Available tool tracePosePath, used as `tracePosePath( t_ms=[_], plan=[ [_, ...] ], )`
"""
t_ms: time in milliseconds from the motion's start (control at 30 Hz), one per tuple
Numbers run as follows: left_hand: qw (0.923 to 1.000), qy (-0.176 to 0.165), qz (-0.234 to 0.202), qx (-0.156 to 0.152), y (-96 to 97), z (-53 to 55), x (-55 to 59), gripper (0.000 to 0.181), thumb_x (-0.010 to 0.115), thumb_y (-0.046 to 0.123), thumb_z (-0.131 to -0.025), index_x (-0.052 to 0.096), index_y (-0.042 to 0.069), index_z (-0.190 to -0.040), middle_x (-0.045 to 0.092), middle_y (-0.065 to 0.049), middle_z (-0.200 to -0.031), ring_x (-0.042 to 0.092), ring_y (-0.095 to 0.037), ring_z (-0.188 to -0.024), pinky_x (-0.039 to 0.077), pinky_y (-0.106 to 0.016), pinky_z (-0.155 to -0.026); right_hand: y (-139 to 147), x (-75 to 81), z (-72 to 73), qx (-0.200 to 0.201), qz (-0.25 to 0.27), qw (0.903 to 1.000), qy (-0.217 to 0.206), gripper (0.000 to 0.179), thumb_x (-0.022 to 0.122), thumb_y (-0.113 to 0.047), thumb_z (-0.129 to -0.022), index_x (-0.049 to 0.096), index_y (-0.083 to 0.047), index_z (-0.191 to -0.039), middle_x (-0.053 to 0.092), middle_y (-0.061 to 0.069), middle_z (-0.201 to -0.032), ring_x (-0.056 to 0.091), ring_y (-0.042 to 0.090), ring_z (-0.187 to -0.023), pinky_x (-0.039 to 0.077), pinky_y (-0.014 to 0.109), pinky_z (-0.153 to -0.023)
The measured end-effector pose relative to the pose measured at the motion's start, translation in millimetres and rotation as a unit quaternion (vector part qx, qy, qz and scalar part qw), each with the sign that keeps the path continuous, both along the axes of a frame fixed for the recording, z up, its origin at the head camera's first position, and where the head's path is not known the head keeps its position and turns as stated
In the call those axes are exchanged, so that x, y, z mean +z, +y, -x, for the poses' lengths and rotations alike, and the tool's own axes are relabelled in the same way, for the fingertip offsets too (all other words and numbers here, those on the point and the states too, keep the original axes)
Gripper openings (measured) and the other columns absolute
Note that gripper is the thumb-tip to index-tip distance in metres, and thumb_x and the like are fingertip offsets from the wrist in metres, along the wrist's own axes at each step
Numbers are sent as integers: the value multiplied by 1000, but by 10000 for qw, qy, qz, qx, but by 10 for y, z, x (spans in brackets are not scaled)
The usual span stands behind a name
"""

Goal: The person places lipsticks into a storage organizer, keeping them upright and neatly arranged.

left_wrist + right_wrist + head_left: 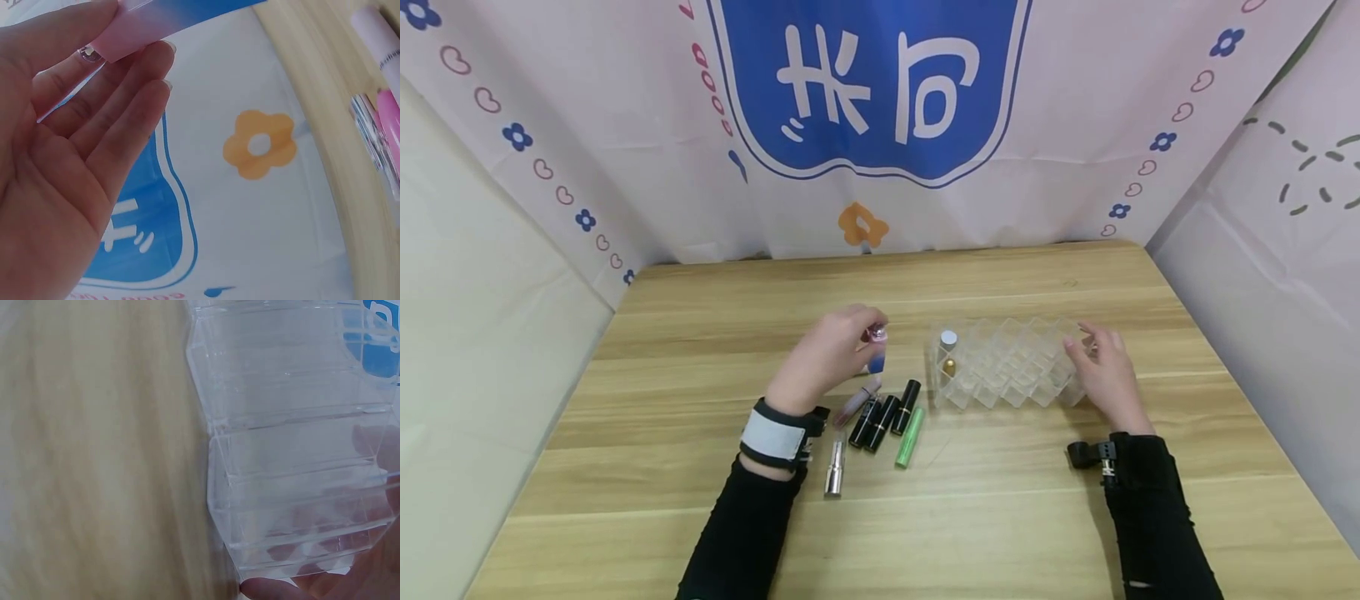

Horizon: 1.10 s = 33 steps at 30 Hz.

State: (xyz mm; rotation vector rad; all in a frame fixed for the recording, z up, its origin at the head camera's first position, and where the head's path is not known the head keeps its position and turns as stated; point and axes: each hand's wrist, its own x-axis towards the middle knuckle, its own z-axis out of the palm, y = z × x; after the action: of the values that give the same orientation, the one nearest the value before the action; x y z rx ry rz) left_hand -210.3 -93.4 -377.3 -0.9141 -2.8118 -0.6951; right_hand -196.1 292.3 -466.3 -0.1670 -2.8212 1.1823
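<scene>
Between the thumb and fingers of my left hand [835,346] is a pink-and-blue lipstick tube [169,22], held above the other cosmetics. Its colour fades from pink at the held end to blue. My right hand [1107,367] grips the right end of a clear lipstick organizer [1007,375], with diamond-shaped compartments. In the right wrist view, fingers show through its transparent wall [281,444]. A white-topped tube [948,339] and a gold-topped tube [950,367] stand in the organizer's leftmost compartments.
Left of the organizer lie several black lipsticks [882,422], a green tube [910,437], a silver tube [835,468] and a translucent mauve lip gloss [856,406]. Behind the wooden table [985,533] hangs a printed white cloth [647,192].
</scene>
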Motion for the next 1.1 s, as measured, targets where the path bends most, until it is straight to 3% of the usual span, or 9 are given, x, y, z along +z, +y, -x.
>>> tracePosePath(
  t_ms=[300,667,1100],
  plan=[
    [9992,123,-106,-379,199,28,-25,23,71,13,-90,67,8,-112,70,-3,-101,66,-12,-91,58,-21,-80,0,-8,-2,31,30,10000,-52,67,38,-46,-104,28,1,-151,40,31,-132,46,50,-121,43,63,-99],
    [9976,284,-131,-613,408,8,-21,25,70,20,-91,68,10,-114,70,-1,-105,66,-10,-96,57,-21,-83,-7,-15,-3,-18,67,10000,-50,66,39,-45,-104,29,-1,-151,40,30,-132,47,49,-121,44,62,-98],
    [9943,488,-179,-935,592,-15,8,27,71,17,-91,66,10,-117,71,-2,-108,67,-10,-97,57,-19,-84,-5,-24,3,-20,110,9999,-86,67,37,-47,-103,28,-2,-152,40,30,-134,45,49,-123,43,63,-100]
  ],
)
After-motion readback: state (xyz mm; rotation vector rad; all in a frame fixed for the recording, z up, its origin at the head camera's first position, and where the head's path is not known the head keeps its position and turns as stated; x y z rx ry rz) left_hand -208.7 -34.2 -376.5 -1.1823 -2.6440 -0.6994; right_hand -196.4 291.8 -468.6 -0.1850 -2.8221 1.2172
